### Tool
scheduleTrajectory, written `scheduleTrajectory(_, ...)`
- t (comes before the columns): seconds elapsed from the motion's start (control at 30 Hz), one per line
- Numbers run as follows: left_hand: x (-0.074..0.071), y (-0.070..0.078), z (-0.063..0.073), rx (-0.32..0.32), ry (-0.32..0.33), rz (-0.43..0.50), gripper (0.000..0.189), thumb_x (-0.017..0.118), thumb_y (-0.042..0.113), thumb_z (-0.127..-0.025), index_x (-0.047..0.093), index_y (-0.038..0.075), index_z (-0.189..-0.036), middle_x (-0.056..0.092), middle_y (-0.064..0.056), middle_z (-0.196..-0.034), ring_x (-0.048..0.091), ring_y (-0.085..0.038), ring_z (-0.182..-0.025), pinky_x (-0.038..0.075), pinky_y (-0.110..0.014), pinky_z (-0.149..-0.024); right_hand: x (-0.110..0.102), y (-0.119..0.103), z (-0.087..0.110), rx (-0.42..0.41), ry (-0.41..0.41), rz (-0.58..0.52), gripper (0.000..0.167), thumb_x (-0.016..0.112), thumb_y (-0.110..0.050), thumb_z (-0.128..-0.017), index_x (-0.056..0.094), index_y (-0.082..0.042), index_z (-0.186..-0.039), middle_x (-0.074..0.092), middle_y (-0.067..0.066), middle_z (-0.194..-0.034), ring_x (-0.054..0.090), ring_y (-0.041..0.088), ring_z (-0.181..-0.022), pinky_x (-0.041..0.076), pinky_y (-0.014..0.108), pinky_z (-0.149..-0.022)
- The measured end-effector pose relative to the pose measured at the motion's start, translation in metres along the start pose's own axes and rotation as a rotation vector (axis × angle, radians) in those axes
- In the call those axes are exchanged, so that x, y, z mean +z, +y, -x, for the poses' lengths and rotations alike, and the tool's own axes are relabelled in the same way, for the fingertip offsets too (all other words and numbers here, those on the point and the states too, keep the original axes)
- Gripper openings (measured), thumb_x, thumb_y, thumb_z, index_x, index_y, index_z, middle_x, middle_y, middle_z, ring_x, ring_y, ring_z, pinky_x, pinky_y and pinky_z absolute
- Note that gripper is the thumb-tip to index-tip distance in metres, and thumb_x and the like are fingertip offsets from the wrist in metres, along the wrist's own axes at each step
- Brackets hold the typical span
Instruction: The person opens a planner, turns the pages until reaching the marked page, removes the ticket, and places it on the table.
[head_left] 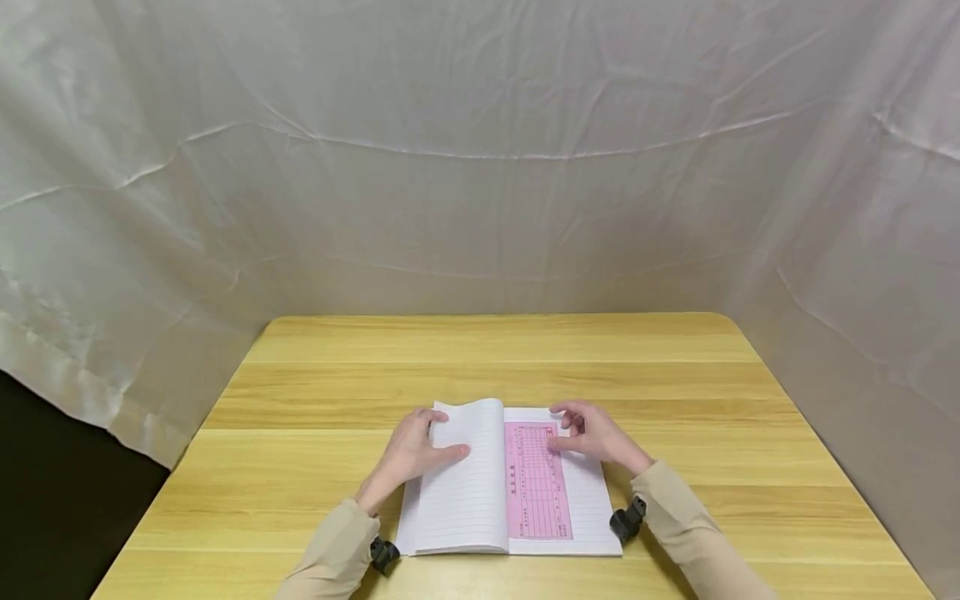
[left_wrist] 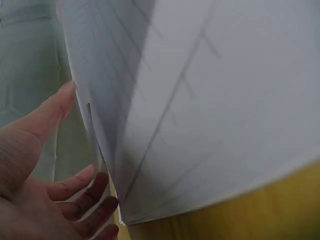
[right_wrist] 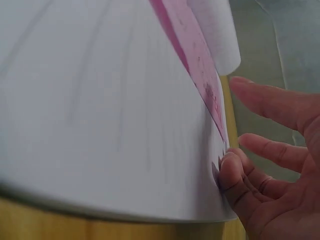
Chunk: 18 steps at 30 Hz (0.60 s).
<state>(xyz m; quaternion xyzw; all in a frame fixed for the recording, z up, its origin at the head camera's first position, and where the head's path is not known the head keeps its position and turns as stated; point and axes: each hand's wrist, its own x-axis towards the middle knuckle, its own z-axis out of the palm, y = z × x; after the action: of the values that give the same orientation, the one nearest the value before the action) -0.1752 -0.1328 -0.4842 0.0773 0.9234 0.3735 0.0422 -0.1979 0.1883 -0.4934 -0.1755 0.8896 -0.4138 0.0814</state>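
Note:
An open lined notebook [head_left: 461,508] lies on the wooden table before me, its left pages slightly lifted and curved. A pink printed slip [head_left: 538,492] with a grid rests on the right page beside the fold. My left hand [head_left: 411,448] is at the notebook's left edge, its thumb reaching over the left page and its fingers spread apart. Over the right page, my right hand [head_left: 598,435] has its thumb near the slip's upper right edge. Its fingers are relaxed, and in the right wrist view fingertips [right_wrist: 231,170] touch the page's edge. Neither hand visibly grips anything.
The wooden table [head_left: 315,400] extends around the notebook. Pale grey cloth [head_left: 517,225] hangs behind it and along both sides. Each wrist carries a small black camera, such as the one on the right [head_left: 628,518]. A dark area [head_left: 67,492] is at the lower left.

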Motion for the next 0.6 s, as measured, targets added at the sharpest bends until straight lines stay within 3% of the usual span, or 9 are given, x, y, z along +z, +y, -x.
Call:
scheduleTrajectory(0.17,0.006,0.005,0.003,-0.004,-0.052,-0.195,0.103,0.087,0.057,-0.069,0.049,-0.006,-0.141,0.044,-0.029,-0.149,0.043,-0.044,-0.138,0.035,-0.060,-0.118,-0.002,0.000,-0.003,-0.008,-0.035,-0.008,0.059,0.084,-0.014,-0.079,0.059,0.009,-0.127,0.059,0.012,-0.090,0.049,0.010,-0.071,0.042,0.017,-0.060)
scheduleTrajectory(0.27,0.009,0.008,0.005,0.001,-0.117,-0.273,0.119,0.085,0.062,-0.067,0.038,-0.010,-0.148,0.018,-0.031,-0.164,0.020,-0.045,-0.153,0.018,-0.059,-0.127,-0.002,0.001,-0.003,-0.011,-0.046,-0.002,0.058,0.084,-0.013,-0.078,0.059,0.008,-0.126,0.059,0.011,-0.091,0.049,0.010,-0.072,0.042,0.017,-0.060)
scheduleTrajectory(0.37,0.011,0.011,0.007,0.048,-0.194,-0.301,0.124,0.083,0.061,-0.069,0.027,-0.011,-0.153,-0.004,-0.029,-0.167,-0.001,-0.043,-0.157,0.006,-0.057,-0.129,-0.003,0.001,-0.003,0.000,-0.049,0.004,0.058,0.084,-0.014,-0.078,0.060,0.007,-0.126,0.059,0.011,-0.091,0.049,0.010,-0.072,0.042,0.017,-0.061)
scheduleTrajectory(0.43,0.011,0.011,0.008,0.114,-0.254,-0.304,0.121,0.082,0.059,-0.072,0.024,-0.008,-0.155,-0.006,-0.026,-0.168,-0.004,-0.042,-0.157,0.004,-0.057,-0.128,-0.002,0.001,-0.003,0.011,-0.052,0.008,0.059,0.084,-0.014,-0.078,0.060,0.006,-0.127,0.059,0.010,-0.092,0.049,0.009,-0.073,0.042,0.017,-0.062)
scheduleTrajectory(0.6,0.010,0.007,0.007,0.275,-0.431,-0.291,0.112,0.082,0.049,-0.077,0.020,0.006,-0.161,0.005,-0.017,-0.170,0.003,-0.042,-0.158,0.003,-0.063,-0.127,-0.001,0.001,-0.002,0.025,-0.070,0.013,0.060,0.084,-0.015,-0.077,0.060,0.006,-0.127,0.058,0.010,-0.093,0.049,0.009,-0.074,0.042,0.017,-0.061)
